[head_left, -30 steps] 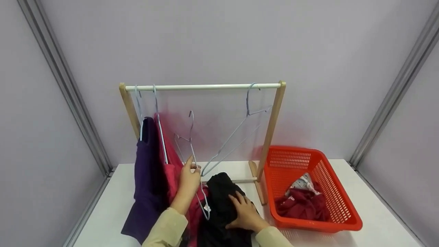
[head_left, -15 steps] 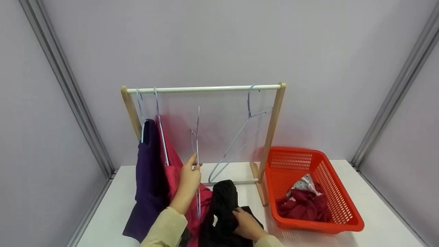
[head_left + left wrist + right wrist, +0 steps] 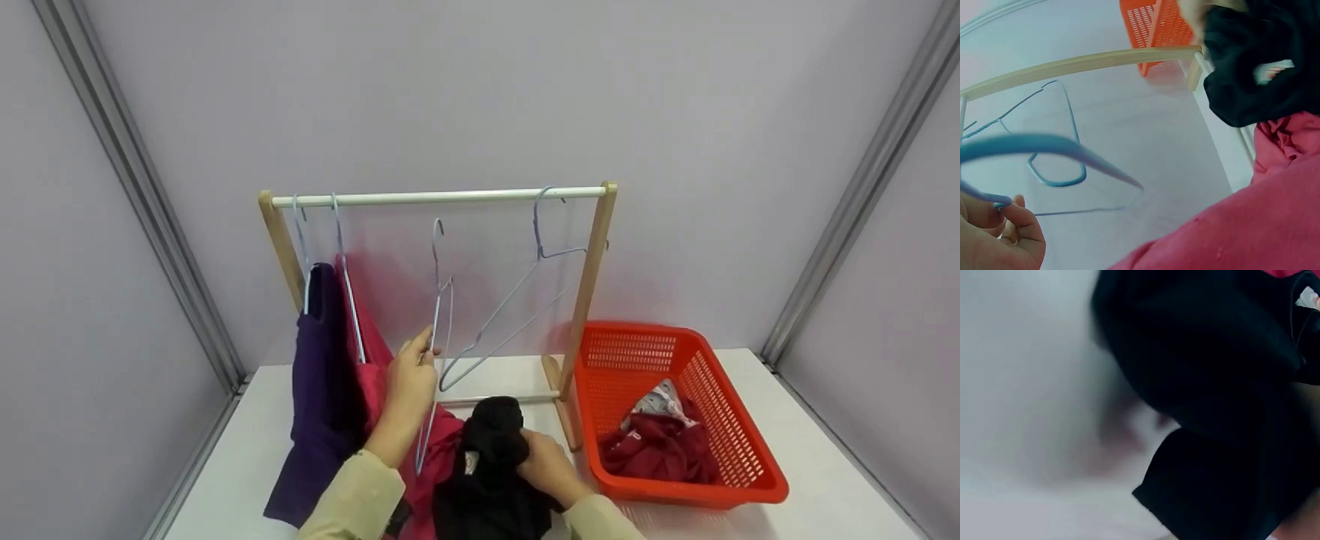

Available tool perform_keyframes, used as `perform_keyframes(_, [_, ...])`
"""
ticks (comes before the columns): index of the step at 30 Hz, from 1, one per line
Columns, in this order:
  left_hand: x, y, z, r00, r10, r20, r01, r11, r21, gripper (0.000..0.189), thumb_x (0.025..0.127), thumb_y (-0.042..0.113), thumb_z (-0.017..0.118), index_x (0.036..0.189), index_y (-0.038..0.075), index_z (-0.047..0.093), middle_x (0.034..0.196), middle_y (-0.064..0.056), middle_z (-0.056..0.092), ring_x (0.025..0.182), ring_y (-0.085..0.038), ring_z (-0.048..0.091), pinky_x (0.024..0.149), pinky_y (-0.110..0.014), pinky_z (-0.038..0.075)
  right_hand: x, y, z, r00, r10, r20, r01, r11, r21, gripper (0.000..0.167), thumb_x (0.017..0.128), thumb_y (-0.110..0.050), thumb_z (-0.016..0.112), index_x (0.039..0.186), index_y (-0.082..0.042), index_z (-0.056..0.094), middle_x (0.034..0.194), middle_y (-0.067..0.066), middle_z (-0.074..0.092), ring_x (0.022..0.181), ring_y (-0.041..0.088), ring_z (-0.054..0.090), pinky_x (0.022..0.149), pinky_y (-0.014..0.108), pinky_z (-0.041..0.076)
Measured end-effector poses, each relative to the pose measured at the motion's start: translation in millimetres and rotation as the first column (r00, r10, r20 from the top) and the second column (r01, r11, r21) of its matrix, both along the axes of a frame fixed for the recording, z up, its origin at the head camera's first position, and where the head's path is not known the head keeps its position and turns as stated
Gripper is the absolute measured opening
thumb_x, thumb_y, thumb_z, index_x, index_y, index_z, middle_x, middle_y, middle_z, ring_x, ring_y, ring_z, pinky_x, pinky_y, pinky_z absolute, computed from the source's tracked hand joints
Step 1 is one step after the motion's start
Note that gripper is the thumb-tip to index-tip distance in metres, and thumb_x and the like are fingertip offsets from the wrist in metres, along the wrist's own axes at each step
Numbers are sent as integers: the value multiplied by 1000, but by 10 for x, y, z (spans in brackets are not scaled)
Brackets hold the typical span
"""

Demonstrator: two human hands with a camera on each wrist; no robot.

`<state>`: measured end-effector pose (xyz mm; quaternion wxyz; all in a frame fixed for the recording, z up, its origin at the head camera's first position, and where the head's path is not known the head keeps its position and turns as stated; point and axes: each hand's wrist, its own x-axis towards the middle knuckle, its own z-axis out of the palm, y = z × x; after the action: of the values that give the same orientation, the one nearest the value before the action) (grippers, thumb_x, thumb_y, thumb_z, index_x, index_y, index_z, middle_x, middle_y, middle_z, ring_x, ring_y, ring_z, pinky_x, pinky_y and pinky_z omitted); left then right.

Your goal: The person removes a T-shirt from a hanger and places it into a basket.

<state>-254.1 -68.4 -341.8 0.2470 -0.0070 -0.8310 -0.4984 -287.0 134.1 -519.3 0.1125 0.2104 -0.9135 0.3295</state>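
Note:
My left hand (image 3: 412,371) pinches a pale blue wire hanger (image 3: 436,300) by its side, with the hook up and no garment on it. In the left wrist view the fingers (image 3: 1022,225) close round the hanger's wire. My right hand (image 3: 549,463) grips the edge of a black garment (image 3: 491,495), bunched at the front of the table with a white label (image 3: 471,461) showing inside its opening. In the right wrist view the black cloth (image 3: 1213,354) hides most of that hand. A pink garment (image 3: 375,382) hangs just left of my left hand.
A rack with a white rail (image 3: 450,197) and wooden posts (image 3: 592,285) stands at the back. A purple garment (image 3: 319,405) hangs at its left, a bare hanger (image 3: 491,315) at its right. A red basket (image 3: 697,491) with maroon cloth (image 3: 664,450) stands on the right.
My left hand has turned the hanger so its hook points right, and raised it slightly. My right hand has gone from lying spread on the black garment to gripping and lifting its edge.

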Motion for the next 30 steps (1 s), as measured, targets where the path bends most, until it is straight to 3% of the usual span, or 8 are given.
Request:
perform_keyframes(4, [-67,-22,-51,997,1,-78,-3,999,-34,37,88,-1,48,123,-1,62,94,-14,69,84,-29,62,70,-34,47,-94,100,260,995,-99,29,102,988,-115,22,67,-4,69,89,-5,65,85,13,71,77,23,63,69,39,51])
perform_keyframes(8, [-65,-34,-6,995,9,-102,-15,998,-65,35,89,0,48,121,1,63,95,-13,69,81,-29,62,66,-34,46,-192,258,517,975,-211,70,221,957,-186,26,71,-10,72,96,-4,68,95,18,71,84,30,66,74,46,52])
perform_keyframes(10, [-9,-26,78,997,9,-72,-14,997,-73,35,90,-1,48,121,0,63,98,-15,69,84,-31,63,67,-36,47,-240,357,627,960,-261,97,276,939,-206,24,72,-11,71,96,-4,68,97,19,71,86,31,65,76,47,51])
perform_keyframes(17, [-8,-16,104,1000,-17,-25,15,999,-45,34,94,-1,48,126,-2,59,104,-16,68,54,-20,60,52,-22,41,-347,797,937,921,-382,71,388,896,-216,21,75,-7,65,94,-2,63,100,22,68,87,33,61,78,48,47])
perform_keyframes(23, [-33,25,85,999,-5,-32,4,999,-36,34,94,-1,47,126,0,60,105,-16,69,55,-18,60,53,-22,42,-344,1173,1099,886,-462,23,452,854,-256,30,82,-13,65,108,2,62,111,27,65,101,43,61,89,54,46])
perform_keyframes(30, [-28,78,129,995,30,-92,-37,996,-77,33,93,0,49,123,2,63,104,-13,69,87,-27,64,71,-38,51,-360,1435,1166,822,-569,-27,527,776,-346,29,88,-21,63,100,5,58,102,30,63,96,47,59,85,55,44])
